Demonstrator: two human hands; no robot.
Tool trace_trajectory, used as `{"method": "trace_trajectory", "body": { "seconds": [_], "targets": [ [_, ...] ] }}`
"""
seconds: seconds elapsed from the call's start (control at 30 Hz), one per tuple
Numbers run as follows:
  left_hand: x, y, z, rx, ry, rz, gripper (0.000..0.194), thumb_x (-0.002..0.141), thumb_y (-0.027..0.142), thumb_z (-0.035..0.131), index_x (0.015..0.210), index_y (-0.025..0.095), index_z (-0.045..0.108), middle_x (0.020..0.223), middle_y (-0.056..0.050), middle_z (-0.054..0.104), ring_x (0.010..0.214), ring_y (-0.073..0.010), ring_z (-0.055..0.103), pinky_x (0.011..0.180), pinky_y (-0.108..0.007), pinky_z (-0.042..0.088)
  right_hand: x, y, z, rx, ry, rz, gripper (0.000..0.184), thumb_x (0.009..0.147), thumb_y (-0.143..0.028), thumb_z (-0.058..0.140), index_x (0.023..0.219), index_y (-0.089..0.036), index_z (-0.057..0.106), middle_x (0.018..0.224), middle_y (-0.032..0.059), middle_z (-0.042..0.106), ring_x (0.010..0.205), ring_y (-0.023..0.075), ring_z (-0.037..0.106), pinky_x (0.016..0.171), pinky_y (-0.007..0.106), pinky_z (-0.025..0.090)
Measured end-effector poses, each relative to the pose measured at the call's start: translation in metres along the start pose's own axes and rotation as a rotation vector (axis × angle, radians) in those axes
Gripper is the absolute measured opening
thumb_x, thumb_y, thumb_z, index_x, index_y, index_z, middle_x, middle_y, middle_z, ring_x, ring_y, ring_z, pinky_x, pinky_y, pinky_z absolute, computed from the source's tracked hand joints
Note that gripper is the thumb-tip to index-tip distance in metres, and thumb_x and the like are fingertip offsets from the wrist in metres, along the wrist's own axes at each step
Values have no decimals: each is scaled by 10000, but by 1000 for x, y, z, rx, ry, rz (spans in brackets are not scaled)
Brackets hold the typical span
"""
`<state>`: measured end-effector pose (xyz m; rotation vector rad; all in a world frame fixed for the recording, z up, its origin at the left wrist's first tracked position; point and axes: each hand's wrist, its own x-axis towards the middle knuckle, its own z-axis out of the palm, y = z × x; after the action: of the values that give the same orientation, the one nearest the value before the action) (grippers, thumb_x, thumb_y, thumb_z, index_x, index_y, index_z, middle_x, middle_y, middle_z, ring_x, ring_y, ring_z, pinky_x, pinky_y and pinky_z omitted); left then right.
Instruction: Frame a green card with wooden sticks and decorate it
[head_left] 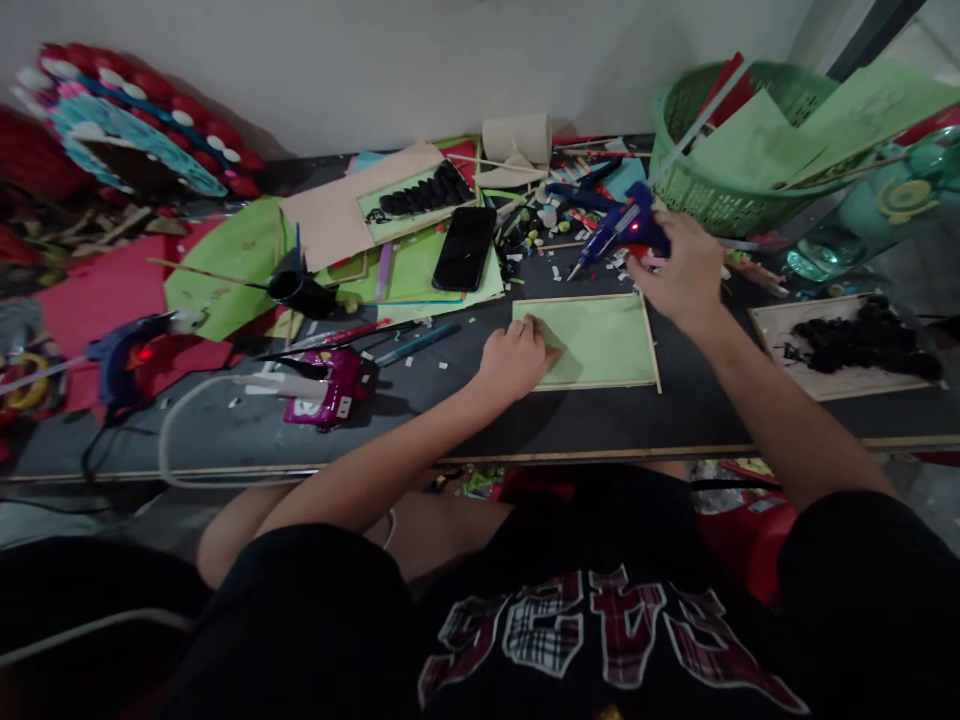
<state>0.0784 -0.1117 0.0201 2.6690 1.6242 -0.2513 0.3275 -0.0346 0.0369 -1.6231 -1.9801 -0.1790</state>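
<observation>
While the dark table (577,420) spreads out under everything, a green basket (694,180) stands behind the card and off to its right. The card (600,340) is pale green, with thin sticks (655,345) along its edges. It lies flat in front of the person, and its long way runs from left to right. The blue glue gun (619,230) is just past the card's far edge, near the right corner. Its nose points left and back toward the card, and a red light shows on its side.

The right hand (679,270) is much closer to the gun than the left one. Its thumb and fingers are bent around the gun's handle, a little apart, but I cannot tell how tight they are. The left hand (514,358) rests on the card's left end with its fingers curled. I cannot tell if it pinches the card or only presses down. A black phone (465,250) lies behind the card, to its left. Tiny white bits (556,272) are scattered behind it.
</observation>
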Motion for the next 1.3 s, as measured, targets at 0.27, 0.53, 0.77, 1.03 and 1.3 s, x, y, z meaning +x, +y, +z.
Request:
{"method": "trace_trajectory", "body": {
  "seconds": [0.27, 0.53, 0.77, 1.03, 1.3],
  "targets": [
    [-5, 2, 4, -77, 68, -38, 571, 1040, 362, 343, 1389, -31, 565, 1434, -287, 564, 1169, -362, 630, 802, -423, 582, -15, -59, 38, 21, -164, -99, 470, 927, -326, 549, 1375, -192, 586, 1393, 163, 625, 1287, 362, 584, 1067, 524, 465],
    [0, 4, 9, -102, 100, -23, 585, 1031, 355, 338, 1358, -63, 582, 1393, -322, 581, 1162, -368, 647, 797, -433, 590, -19, -56, 50, 76, -152, -88, 481, 934, -285, 534, 1405, -205, 589, 1345, 151, 665, 1223, 358, 625, 1042, 542, 486],
    [1, 3, 6, -90, 82, -34, 599, 1027, 368, 339, 1368, -63, 577, 1404, -321, 573, 1063, -361, 702, 753, -431, 601, -19, -57, 50, 60, -208, -95, 476, 956, -261, 528, 1426, -206, 575, 1380, 150, 641, 1259, 355, 607, 1083, 550, 457],
    [1, 3, 11, -62, 134, -21, 554, 1017, 365, 359, 1336, 0, 627, 1376, -290, 611, 1015, -332, 723, 731, -407, 602, -20, -57, 52, 70, -158, -113, 498, 937, -210, 509, 1430, -232, 576, 1363, 122, 662, 1223, 344, 626, 1070, 551, 466],
    [1, 4, 5, -97, 52, -36, 591, 1031, 354, 321, 1385, -47, 573, 1431, -314, 548, 1103, -363, 701, 791, -436, 595, -21, -64, 40, 54, -179, -143, 503, 940, -209, 486, 1433, -241, 584, 1367, 115, 662, 1218, 355, 623, 1071, 568, 454]
  ]
}}
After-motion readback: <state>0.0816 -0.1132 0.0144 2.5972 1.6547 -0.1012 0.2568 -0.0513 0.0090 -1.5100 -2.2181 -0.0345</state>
